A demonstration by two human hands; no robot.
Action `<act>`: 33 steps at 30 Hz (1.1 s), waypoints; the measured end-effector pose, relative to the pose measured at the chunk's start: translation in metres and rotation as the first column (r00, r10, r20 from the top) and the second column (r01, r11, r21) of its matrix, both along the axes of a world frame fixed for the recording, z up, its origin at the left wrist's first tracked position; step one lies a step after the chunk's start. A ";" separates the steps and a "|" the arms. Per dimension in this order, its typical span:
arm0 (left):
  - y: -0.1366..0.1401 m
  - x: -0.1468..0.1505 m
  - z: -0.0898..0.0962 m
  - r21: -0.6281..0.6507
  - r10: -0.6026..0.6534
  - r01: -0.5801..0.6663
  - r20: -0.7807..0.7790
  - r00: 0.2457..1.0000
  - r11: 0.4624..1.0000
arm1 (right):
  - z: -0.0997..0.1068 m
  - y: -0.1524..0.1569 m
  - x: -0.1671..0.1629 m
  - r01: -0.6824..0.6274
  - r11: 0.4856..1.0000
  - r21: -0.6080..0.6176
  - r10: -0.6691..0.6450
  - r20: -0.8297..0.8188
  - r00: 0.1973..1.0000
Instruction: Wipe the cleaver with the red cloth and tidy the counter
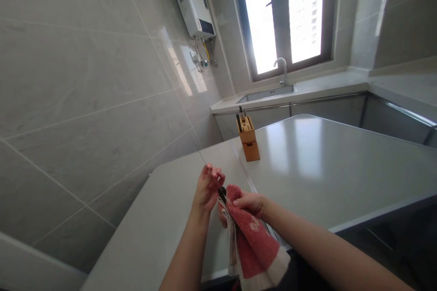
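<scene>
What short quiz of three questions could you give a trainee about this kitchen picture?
1. True or false: the right hand grips a red towel.
2. What does the left hand pinch? A) a thin knife blade B) a spoon C) a cup
3. Fill in: the wooden knife block stands on the ____.

Key:
1. True; the towel is wrapped around the dark knife handle.
2. A; the fingertips hold the blade, which points up and away.
3. Countertop; it is apart from both hands, nearer the sink.
</scene>
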State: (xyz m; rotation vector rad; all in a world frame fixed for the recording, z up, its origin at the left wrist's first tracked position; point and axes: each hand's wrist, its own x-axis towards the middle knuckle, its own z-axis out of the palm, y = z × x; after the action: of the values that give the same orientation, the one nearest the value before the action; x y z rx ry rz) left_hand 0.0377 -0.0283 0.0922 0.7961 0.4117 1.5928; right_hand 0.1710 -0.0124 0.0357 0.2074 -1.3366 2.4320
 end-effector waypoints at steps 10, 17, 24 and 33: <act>-0.002 -0.008 0.019 0.092 0.338 -0.325 -0.242 0.910 0.941 | -0.002 0.003 0.017 0.061 0.995 -0.080 -0.054 0.077 0.996; -0.003 -0.012 0.014 0.127 0.495 -0.479 -0.264 0.828 0.869 | 0.006 0.008 0.026 0.216 0.976 0.030 -0.218 0.197 0.956; 0.005 -0.010 0.007 0.201 0.685 -0.658 -0.293 0.667 0.726 | 0.013 0.022 0.024 0.296 0.935 0.196 -0.339 0.238 0.910; 0.026 -0.017 -0.020 0.202 0.728 -0.720 -0.393 0.562 0.664 | -0.003 0.061 0.009 0.296 0.901 0.317 -0.391 0.298 0.871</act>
State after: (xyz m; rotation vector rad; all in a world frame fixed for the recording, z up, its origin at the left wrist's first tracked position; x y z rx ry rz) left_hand 0.0203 -0.0025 0.0725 1.0928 1.1961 2.1740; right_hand 0.1796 0.0488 0.0323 -0.4016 -1.6819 2.0438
